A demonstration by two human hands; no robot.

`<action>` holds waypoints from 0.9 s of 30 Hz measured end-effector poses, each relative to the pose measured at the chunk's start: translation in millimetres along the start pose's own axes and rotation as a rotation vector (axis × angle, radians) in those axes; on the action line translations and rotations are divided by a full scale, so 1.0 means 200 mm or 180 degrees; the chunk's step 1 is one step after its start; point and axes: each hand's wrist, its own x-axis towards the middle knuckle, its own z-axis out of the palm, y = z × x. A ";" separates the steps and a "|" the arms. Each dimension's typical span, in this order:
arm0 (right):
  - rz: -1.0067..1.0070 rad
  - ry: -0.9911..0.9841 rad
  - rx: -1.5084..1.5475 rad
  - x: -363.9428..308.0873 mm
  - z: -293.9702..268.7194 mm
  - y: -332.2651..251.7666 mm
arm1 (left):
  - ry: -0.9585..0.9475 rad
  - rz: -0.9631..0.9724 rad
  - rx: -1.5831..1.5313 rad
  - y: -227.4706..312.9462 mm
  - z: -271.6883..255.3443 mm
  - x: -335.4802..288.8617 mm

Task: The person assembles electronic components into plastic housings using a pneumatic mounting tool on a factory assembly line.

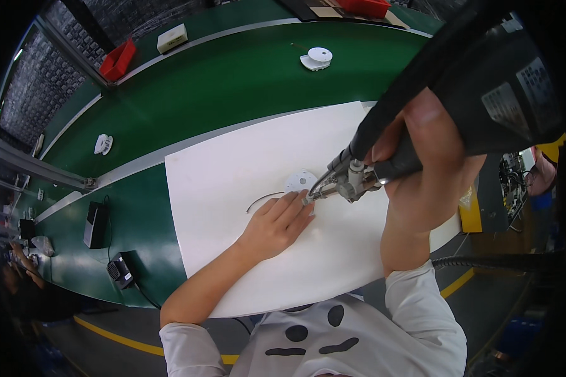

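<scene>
A white round plate [300, 181] with small holes lies on the white board, partly hidden by fingers and a tool tip. My left hand [273, 226] is closed on its near side, fingertips close together beside the tip. My right hand [431, 166] grips a large dark power screwdriver [484, 81] with a metal nose and a thin hose along it. The tool slants down from the upper right, and its metal nose [352, 182] reaches the plate by my left fingertips. A thin dark wire [261, 200] curves out from the plate on the left.
The white board [214, 188] covers part of a green bench. Beyond, a green conveyor belt [220, 88] carries white round units [317, 58] [103, 144]. Two black devices [96, 224] [121, 270] with cables stand left. A red bin [117, 60] and a white box [172, 39] sit behind. Another person's hand [541, 174] shows at right.
</scene>
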 end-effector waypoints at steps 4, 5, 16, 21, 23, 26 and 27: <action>0.1856 0.0183 0.1462 0.10 0.00 -0.11 | 0.0003 0.0014 -0.0036 -0.02 0.02 -0.01; 0.1859 0.0176 0.1456 0.09 0.01 -0.10 | -0.0002 0.0037 -0.0045 -0.02 0.02 -0.02; 0.2204 0.0285 0.1165 0.18 0.08 -0.18 | 0.0003 0.0034 -0.0061 -0.03 0.03 0.01; 0.1968 0.0219 0.0812 0.16 0.12 -0.18 | 0.0020 0.0059 -0.0090 -0.03 0.03 0.01; 0.2074 0.0155 0.0995 0.15 0.12 -0.18 | 0.0043 0.0079 -0.0141 -0.04 0.04 0.01; 0.2155 0.0116 0.1180 0.15 0.13 -0.18 | -0.0081 0.0041 -0.0120 -0.04 0.03 -0.01; 0.2051 0.0239 0.1217 0.13 0.14 -0.17 | -0.0080 0.0049 -0.0108 -0.04 0.03 -0.02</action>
